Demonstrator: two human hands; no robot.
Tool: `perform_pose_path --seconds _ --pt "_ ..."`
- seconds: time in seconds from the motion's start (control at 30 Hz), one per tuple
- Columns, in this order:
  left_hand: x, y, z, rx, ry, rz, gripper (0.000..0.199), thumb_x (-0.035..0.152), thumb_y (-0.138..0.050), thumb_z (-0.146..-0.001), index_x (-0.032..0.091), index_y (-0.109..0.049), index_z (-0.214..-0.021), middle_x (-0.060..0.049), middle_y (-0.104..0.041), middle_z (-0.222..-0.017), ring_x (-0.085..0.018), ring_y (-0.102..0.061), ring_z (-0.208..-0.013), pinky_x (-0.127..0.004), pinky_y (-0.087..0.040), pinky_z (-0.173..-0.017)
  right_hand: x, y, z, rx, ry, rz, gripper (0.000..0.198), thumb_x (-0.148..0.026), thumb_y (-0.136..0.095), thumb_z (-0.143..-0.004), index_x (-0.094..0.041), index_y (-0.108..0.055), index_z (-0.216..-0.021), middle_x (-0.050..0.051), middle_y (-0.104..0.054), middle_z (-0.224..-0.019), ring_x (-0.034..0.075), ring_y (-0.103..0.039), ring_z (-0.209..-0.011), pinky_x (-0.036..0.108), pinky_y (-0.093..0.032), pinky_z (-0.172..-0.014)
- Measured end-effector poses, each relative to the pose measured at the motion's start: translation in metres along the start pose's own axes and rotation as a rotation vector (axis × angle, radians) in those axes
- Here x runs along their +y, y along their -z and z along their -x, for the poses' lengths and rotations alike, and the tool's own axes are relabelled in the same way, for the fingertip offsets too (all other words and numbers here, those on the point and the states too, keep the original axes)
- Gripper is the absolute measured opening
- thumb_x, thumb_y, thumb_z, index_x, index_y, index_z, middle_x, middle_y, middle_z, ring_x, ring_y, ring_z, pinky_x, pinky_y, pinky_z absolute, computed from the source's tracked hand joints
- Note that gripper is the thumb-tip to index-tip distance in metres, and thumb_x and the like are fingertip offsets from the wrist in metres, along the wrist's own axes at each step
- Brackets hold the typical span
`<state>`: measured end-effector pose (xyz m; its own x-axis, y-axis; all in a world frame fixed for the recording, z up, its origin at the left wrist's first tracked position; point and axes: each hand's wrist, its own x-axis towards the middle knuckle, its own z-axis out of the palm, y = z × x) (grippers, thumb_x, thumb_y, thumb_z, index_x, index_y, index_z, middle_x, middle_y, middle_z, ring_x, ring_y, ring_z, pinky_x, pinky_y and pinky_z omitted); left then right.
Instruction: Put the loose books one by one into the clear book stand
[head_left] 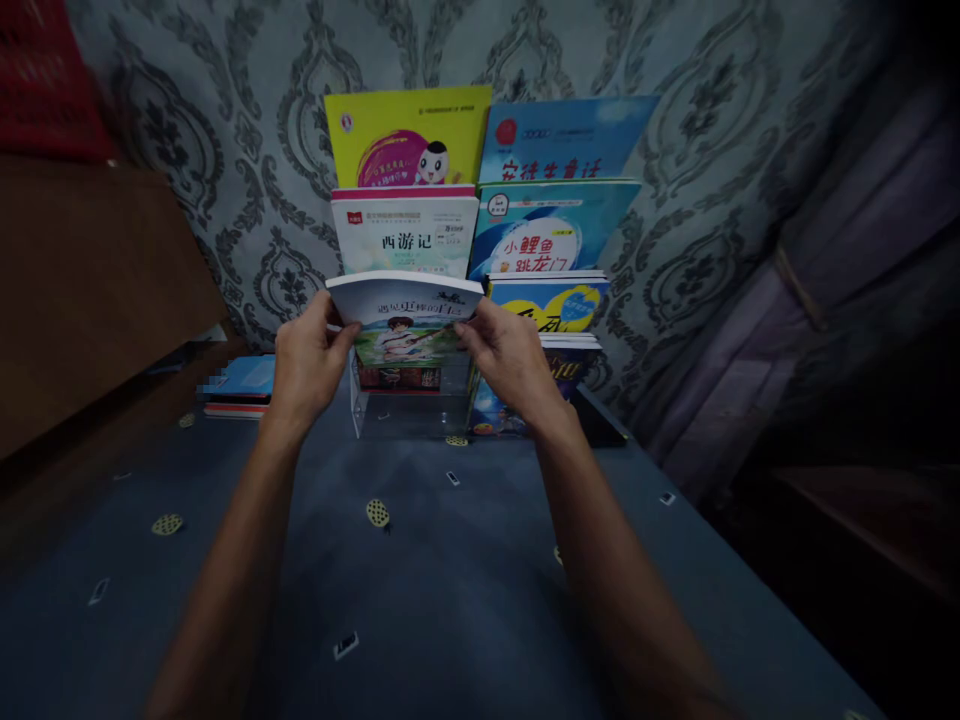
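Note:
Between my two hands is a paperback book [412,325] with a drawn child in a green landscape on its cover, its top edge tilted toward me. My left hand [311,355] pinches its left side, thumb on the front cover. My right hand [510,355] grips its right side the same way. The book is at the left column of a clear tiered book stand [405,415], in front of a white book [405,235] and a yellow book [409,135]. Whether its lower edge touches the stand is hidden.
In the stand's right column are a blue book [566,135], a teal book [555,230] and several lower ones. A small pile of books [240,385] lies left on the patterned blue tablecloth [420,590]. A brown box [97,290] stands far left; a curtain [810,290] hangs right.

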<state>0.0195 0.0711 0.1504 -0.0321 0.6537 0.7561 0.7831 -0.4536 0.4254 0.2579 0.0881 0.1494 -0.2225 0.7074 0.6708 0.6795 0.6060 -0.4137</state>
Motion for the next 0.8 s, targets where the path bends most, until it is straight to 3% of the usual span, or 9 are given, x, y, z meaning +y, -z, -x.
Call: perform_pose_path --seconds 0.37,0.63,0.8 --pt "-0.011 -0.012 -0.003 0.021 -0.016 -0.021 0.019 0.028 -0.056 -0.088 0.02 -0.062 -0.105 -0.002 -0.072 -0.094 -0.019 -0.069 -0.083 -0.031 -0.055 -0.081 0.007 -0.01 -0.003 -0.043 -0.04 0.016 0.015 -0.023 -0.049 -0.094 -0.02 -0.061 -0.102 0.007 -0.069 -0.081 0.025 -0.067 -0.082 0.037 -0.047 -0.075" --pt "-0.012 -0.022 -0.003 0.015 0.034 -0.046 0.019 0.025 -0.054 -0.089 0.021 -0.061 -0.107 -0.004 -0.072 -0.099 -0.021 -0.069 -0.087 -0.033 -0.052 -0.085 0.004 -0.017 -0.005 -0.072 -0.153 0.054 0.018 -0.019 -0.045 -0.096 -0.014 -0.058 -0.107 0.011 -0.07 -0.082 0.026 -0.068 -0.078 0.038 -0.048 -0.076" --pt "-0.026 -0.035 -0.002 0.02 0.052 -0.052 0.02 0.024 -0.053 -0.088 0.021 -0.062 -0.105 -0.004 -0.072 -0.097 -0.021 -0.068 -0.087 -0.033 -0.051 -0.085 0.002 -0.021 -0.005 -0.119 -0.184 0.061 0.02 -0.019 -0.044 -0.097 -0.014 -0.059 -0.109 0.011 -0.07 -0.083 0.025 -0.068 -0.076 0.038 -0.048 -0.076"
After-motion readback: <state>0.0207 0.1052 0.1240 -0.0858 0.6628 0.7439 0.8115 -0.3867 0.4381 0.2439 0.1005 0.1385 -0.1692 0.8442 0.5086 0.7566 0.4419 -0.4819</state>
